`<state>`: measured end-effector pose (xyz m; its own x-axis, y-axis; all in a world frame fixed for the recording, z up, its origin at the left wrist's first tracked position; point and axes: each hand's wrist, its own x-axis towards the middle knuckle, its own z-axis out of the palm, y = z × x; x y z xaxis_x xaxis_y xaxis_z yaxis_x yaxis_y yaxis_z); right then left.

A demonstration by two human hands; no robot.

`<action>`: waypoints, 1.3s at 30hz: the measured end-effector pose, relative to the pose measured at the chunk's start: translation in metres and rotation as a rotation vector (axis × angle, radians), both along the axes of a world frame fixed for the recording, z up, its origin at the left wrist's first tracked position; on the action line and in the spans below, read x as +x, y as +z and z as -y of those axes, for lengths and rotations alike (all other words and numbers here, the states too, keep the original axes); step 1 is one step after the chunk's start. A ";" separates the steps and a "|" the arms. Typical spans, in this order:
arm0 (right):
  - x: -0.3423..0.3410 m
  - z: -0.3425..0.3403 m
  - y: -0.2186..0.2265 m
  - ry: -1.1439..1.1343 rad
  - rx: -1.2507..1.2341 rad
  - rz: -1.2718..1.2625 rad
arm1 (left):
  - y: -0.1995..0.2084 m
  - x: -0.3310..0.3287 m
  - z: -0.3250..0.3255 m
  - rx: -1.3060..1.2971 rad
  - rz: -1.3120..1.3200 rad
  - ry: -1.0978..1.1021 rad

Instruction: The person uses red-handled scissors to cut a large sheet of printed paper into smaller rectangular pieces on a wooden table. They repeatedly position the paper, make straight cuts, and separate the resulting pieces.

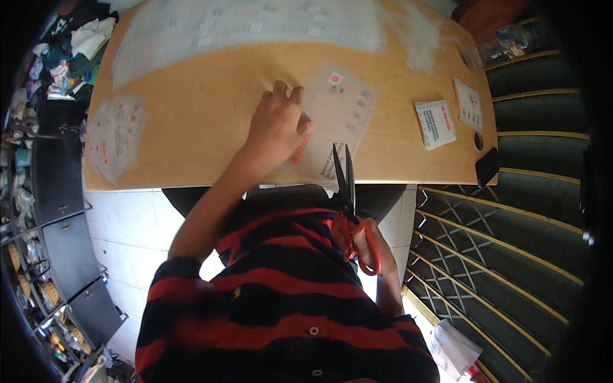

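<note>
A translucent plastic bag (338, 112) with red and dark print lies at the table's near middle, its lower end by the front edge. My left hand (276, 120) is at its left side, fingers curled and thumb over the bag's edge; the fingertips are partly hidden. My right hand (382, 239) grips red-handled scissors (350, 191) in front of the table edge. Their dark blades are slightly parted and point away from me, with the tips over the bag's lower right part.
Large translucent sheets (255, 29) cover the table's far side. Printed plastic pieces (118, 137) are piled at left; more printed pieces (436, 124) lie at right beside a dark phone (487, 167). Cluttered shelves (60, 159) stand left, a folding metal gate (485, 242) right.
</note>
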<state>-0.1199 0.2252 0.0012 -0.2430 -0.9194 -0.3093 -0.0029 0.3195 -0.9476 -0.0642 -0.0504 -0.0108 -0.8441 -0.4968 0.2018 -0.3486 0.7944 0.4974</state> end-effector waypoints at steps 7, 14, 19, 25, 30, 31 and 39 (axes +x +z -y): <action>-0.003 0.055 0.029 -0.289 -0.113 0.142 | 0.004 0.006 -0.017 0.058 0.025 0.076; -0.016 0.078 0.036 -0.282 -0.103 -0.075 | 0.017 0.019 -0.022 0.559 0.012 0.008; -0.016 0.068 0.026 -0.351 -0.035 0.057 | 0.010 0.017 -0.018 0.879 -0.080 -0.120; -0.025 0.050 0.021 -0.325 0.040 0.062 | 0.031 -0.020 -0.001 0.999 0.119 -0.281; -0.033 0.043 0.023 -0.363 0.019 0.035 | 0.013 -0.044 0.006 0.969 0.017 -0.343; -0.034 0.042 0.026 -0.392 -0.023 0.014 | 0.008 -0.050 0.005 1.009 -0.053 -0.318; -0.028 0.028 0.028 -0.215 0.000 -0.024 | -0.014 -0.091 0.006 1.085 -0.413 -0.211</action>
